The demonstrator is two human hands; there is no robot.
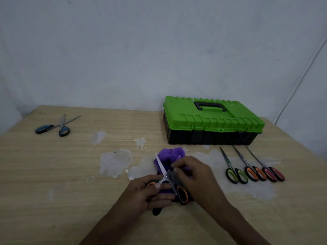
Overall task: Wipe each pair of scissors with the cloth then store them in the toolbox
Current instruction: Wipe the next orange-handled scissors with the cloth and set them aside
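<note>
A pair of orange-handled scissors [182, 193] lies spread open at the table's near middle. My left hand [141, 197] grips its left handle. My right hand [192, 174] holds the purple cloth [169, 156] against the other blade near the pivot. One bright blade points up and to the left over the cloth. The green-lidded toolbox [212, 121] stands shut at the back right. In front of it lie three closed pairs: green-handled scissors [236, 175], orange-handled scissors [254, 173] and pink-handled scissors [273, 174].
Blue-handled scissors [58, 128] lie open at the far left of the wooden table [53, 165]. Pale scuffed patches [115, 161] mark the tabletop around the middle. A white wall stands behind, with a thin cable [300, 82] running down at the right.
</note>
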